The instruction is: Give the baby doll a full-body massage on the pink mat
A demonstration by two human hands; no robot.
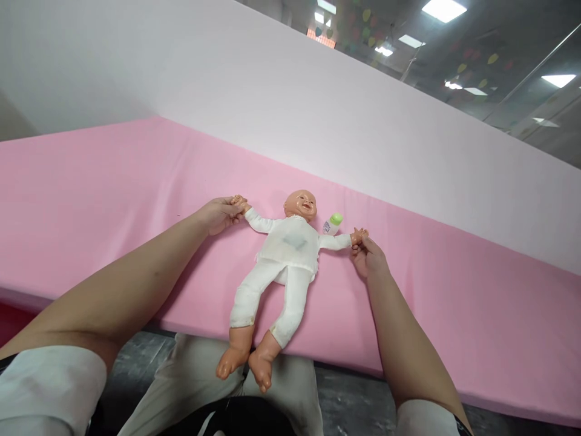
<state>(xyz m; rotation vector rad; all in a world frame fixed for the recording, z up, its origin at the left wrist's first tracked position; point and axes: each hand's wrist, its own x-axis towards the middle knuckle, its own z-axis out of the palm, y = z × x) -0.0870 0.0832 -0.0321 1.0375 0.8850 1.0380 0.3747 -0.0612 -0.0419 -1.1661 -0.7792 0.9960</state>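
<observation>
Your hands, left (pixel 222 216) and right (pixel 371 257), spread wide apart, each pinching one hand of the white-clothed plastic baby doll (pixel 290 242). The doll lies face-up, feet overhanging the pink-covered bench's (pixel 436 290) near edge.

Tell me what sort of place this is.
Probably an indoor care-training or play room: a baby doll lies on a pink padded surface, a small green-capped bottle beside it, and ceiling lights show beyond the partition.
</observation>
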